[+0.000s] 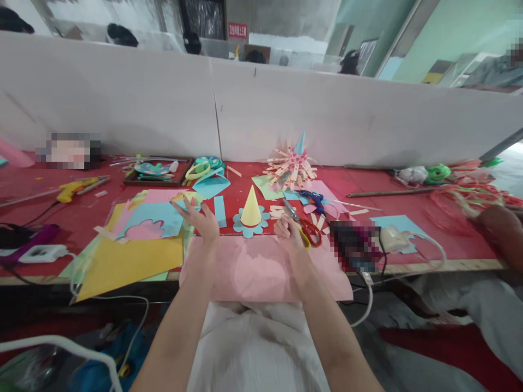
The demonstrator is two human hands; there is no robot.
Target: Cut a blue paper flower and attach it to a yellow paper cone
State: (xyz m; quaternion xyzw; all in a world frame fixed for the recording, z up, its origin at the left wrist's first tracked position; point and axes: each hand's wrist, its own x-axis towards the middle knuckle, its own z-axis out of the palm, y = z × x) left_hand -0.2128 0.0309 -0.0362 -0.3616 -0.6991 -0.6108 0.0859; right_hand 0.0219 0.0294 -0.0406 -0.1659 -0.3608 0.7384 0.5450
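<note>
A yellow paper cone (251, 208) stands upright on a blue scalloped paper flower (265, 222) between my hands. To its left, my left hand (201, 220) is raised with its fingers spread and nothing in them, beside a blue paper strip (220, 212). My right hand (286, 228) is on the other side, fingers curled in; whatever they hold, if anything, is hidden. Right beside it lie scissors (311, 233) with red and yellow handles, and pale paper strips (278, 210). Pink paper (261, 272) hangs over the table's front edge under my wrists.
Coloured sheets (134, 267) lie at left, near a yellow glue gun (77, 189). A tray (157, 177) holds craft pieces. A fringed paper piece with a blue cone (292, 169) stands at the back. Cables and a white plug (393, 239) are at right, near another person's arm (502, 234).
</note>
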